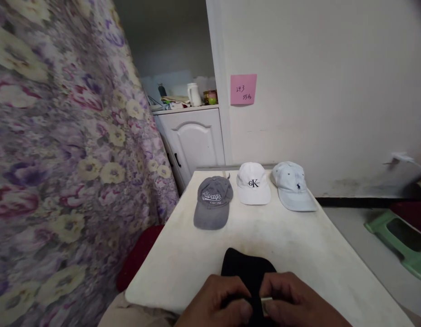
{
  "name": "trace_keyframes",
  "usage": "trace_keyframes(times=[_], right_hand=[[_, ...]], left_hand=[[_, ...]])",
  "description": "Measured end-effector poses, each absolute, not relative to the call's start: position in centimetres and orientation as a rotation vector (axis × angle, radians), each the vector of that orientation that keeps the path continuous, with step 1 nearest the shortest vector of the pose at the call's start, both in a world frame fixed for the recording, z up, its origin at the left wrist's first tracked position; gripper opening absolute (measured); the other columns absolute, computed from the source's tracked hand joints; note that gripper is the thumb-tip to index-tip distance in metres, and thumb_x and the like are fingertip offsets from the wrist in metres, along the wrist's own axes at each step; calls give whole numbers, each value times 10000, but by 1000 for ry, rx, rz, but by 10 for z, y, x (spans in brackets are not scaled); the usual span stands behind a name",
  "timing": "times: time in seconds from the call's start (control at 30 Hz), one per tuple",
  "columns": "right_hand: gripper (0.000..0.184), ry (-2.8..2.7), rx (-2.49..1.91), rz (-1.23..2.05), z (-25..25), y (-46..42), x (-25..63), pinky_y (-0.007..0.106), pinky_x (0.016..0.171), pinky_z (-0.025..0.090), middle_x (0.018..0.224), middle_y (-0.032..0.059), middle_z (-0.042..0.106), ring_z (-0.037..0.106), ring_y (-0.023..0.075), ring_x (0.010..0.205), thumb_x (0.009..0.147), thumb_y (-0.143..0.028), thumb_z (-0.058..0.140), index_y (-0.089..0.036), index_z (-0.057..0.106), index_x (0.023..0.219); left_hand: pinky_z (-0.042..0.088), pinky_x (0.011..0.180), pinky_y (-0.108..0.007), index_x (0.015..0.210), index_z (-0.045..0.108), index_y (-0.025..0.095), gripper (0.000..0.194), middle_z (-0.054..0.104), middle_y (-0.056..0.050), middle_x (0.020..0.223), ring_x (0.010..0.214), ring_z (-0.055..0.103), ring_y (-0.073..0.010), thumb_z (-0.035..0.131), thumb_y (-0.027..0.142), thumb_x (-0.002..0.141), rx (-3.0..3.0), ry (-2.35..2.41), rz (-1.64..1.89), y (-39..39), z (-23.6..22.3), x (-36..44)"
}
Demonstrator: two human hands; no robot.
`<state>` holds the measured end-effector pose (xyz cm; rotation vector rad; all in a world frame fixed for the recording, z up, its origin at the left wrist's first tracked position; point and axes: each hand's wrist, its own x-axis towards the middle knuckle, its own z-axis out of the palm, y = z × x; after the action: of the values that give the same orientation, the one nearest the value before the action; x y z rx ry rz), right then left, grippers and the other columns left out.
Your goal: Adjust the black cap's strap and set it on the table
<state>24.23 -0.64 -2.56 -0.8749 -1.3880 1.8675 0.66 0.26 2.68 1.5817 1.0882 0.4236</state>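
At the near edge of the table lies a black cap [247,265], partly covered by my hands. My left hand [217,299] is closed at the cap's near side, its thumb and forefinger curled on the dark fabric. Between the thumb and fingers of my right hand [295,299] is a small pale, flat piece [265,305] that looks like a buckle or tag. Farther back stand a grey cap [213,202] with white lettering, a white cap [254,184] with black letters, and a pale blue cap [294,187] with a small dark emblem.
The caps rest on a white table [176,254]. A floral curtain [67,159] hangs on the left, beside a red seat [138,256]. Behind are a white cabinet [196,141] and a wall with a pink note [243,89]. A green stool [401,240] stands on the right.
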Motion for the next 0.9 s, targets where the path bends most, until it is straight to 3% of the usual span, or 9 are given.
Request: trace_keyframes(times=[0.13, 0.27, 0.47, 0.6, 0.77, 0.9], right_hand=[[283, -1480, -920, 1803, -13, -7, 244, 234, 572, 307, 689, -59, 524, 446, 96, 610, 877, -453, 705, -178, 641, 862], [349, -1461, -813, 1846, -1, -9, 245, 225, 553, 304, 704, -46, 515, 430, 94, 606, 835, -507, 731, -172, 635, 861], [312, -1351, -812, 1874, 19, -20, 251, 216, 552, 288, 700, -54, 502, 380, 85, 598, 793, -475, 783, -188, 682, 865], [367, -1300, -846, 1919, 8, -20, 265, 217, 563, 349, 660, -21, 588, 467, 105, 601, 760, -502, 814, -163, 688, 821], [350, -1042, -640, 1902, 1, -14, 270, 196, 499, 310, 620, -7, 620, 479, 84, 511, 795, -496, 782, -160, 688, 810], [344, -990, -490, 1880, 22, -13, 266, 212, 569, 380, 633, 25, 642, 517, 109, 562, 774, -483, 789, -149, 709, 743]], left_hand=[[320, 594, -252, 769, 681, 198, 371, 517, 29, 699, 689, 462, -148, 630, 554, 861, 1612, 942, 417, 5, 30, 15], [252, 570, -267, 686, 561, 192, 399, 425, 44, 654, 618, 360, -123, 572, 522, 908, 1575, 835, 499, 3, 37, 22], [219, 545, -258, 732, 631, 182, 411, 447, 42, 645, 580, 342, -109, 660, 575, 849, 1365, 694, 512, 2, 48, 23], [203, 515, -249, 696, 705, 157, 459, 462, 54, 578, 519, 329, -85, 778, 609, 724, 1251, 748, 595, 4, 52, 20], [241, 510, -218, 679, 718, 140, 419, 545, 43, 557, 492, 396, -65, 890, 518, 621, 976, 687, 693, 6, 60, 28], [278, 508, -200, 648, 675, 114, 377, 545, 37, 564, 491, 427, -53, 913, 406, 642, 767, 618, 782, 15, 61, 35]])
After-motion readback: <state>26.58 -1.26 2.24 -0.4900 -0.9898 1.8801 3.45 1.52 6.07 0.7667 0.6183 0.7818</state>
